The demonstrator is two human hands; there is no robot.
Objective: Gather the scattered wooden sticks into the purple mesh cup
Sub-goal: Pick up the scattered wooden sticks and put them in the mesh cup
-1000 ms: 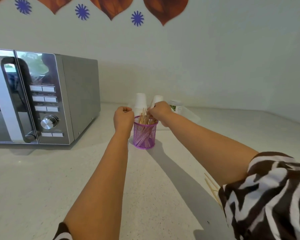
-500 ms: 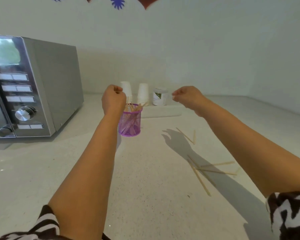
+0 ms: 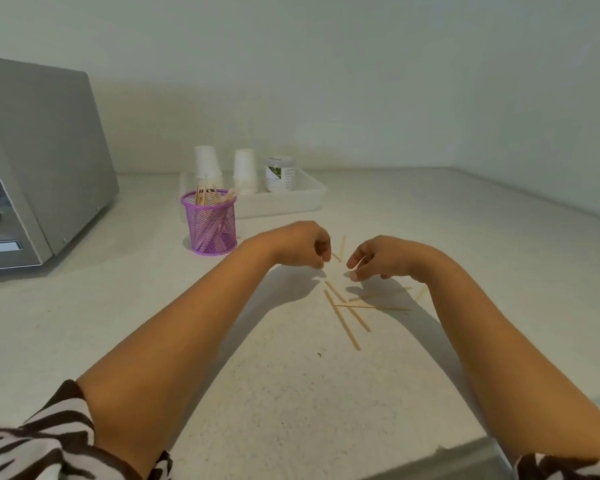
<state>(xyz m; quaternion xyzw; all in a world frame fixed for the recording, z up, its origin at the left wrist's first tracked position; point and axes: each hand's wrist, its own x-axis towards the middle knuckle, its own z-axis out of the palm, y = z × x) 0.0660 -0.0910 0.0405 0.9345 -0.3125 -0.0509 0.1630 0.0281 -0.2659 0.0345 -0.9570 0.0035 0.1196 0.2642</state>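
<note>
The purple mesh cup [image 3: 209,223] stands upright on the pale counter, left of my hands, with several wooden sticks poking out of its top. More loose wooden sticks [image 3: 347,308] lie crossed on the counter just below and between my hands, and a couple of short ones [image 3: 342,245] lie beyond my fingertips. My left hand [image 3: 300,244] hovers low with its fingers curled closed and nothing visible in them. My right hand [image 3: 378,258] faces it and pinches a thin stick [image 3: 360,263] between thumb and forefinger.
A silver microwave [image 3: 42,161] fills the left side. Behind the cup, a white tray [image 3: 309,199] against the wall holds two upturned white cups [image 3: 207,162] and a small jar [image 3: 280,173]. The counter's front edge [image 3: 465,455] runs at the lower right.
Both hands have left the cup and come down to the right over the loose sticks. My view has swung right and down, so the microwave's door is mostly out of frame.
</note>
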